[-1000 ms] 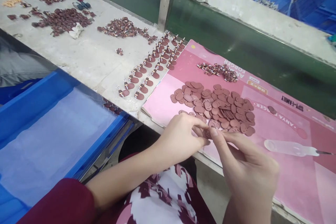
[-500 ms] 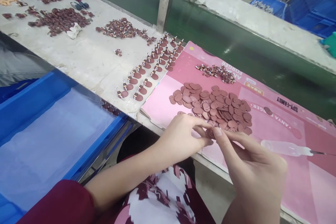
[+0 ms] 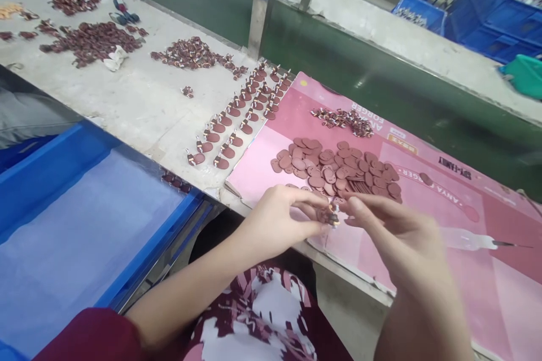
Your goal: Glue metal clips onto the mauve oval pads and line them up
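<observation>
My left hand (image 3: pixel 277 220) and my right hand (image 3: pixel 392 231) meet at the near edge of a pink card (image 3: pixel 474 271). Between their fingertips they pinch a small brown oval tag (image 3: pixel 328 216) with a tiny piece on it. Just beyond the fingers lies a heap of flat brown oval tags (image 3: pixel 339 168). A smaller pile of little clip pieces (image 3: pixel 344 119) sits farther back on the card. To the left, finished tags (image 3: pixel 239 118) lie in two rows on the grey bench.
A clear plastic bottle with a needle tip (image 3: pixel 474 238) lies on the card at right. A blue crate (image 3: pixel 76 208) lined with white sheet stands at left. More brown piles (image 3: pixel 91 39) cover the far bench. A green conveyor belt (image 3: pixel 381 76) runs behind.
Both hands have lifted slightly off the card's edge with the tag between them. My right hand's fingers have spread and blur with motion. The view has drifted a little.
</observation>
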Demonstrator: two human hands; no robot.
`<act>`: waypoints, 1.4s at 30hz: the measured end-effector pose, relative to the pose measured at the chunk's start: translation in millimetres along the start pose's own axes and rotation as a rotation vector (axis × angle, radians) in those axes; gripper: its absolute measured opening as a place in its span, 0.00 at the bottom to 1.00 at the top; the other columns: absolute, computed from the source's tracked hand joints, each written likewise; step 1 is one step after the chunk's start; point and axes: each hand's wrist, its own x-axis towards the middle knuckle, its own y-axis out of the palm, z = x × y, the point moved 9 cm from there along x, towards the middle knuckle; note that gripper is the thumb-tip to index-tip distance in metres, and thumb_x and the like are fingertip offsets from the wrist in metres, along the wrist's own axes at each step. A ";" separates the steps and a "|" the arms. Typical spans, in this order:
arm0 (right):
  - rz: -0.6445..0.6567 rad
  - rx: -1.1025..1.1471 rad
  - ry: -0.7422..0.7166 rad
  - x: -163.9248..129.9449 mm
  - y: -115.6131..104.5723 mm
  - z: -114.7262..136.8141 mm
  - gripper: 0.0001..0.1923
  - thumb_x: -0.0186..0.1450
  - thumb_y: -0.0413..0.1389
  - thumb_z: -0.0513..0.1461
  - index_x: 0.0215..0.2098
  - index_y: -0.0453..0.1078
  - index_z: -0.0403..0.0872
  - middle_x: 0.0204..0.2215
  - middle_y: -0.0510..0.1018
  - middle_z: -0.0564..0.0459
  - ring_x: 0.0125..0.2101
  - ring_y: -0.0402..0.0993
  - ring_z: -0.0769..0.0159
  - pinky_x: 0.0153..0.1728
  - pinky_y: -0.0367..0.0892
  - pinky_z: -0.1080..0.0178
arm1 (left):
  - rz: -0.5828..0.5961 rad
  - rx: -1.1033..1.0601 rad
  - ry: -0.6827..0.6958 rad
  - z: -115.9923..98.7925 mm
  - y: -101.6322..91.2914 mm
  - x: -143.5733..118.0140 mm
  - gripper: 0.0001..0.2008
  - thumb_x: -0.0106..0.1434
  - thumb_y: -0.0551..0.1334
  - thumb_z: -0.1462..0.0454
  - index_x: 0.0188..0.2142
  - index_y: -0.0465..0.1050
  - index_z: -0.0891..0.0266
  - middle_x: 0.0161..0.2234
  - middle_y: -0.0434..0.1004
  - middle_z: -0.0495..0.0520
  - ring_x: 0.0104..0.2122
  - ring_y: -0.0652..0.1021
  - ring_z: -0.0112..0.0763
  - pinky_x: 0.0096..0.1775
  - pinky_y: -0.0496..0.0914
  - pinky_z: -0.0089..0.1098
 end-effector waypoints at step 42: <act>0.501 -0.144 -0.052 167.2 165.3 49.9 0.07 0.56 0.61 0.40 0.27 0.79 0.44 0.16 0.72 0.55 0.19 0.61 0.72 0.24 0.59 0.66 | -0.186 0.283 -0.121 39.1 -69.7 -5.2 0.10 0.52 0.56 0.74 0.32 0.69 0.60 0.31 0.83 0.51 0.35 0.80 0.34 0.39 0.69 0.33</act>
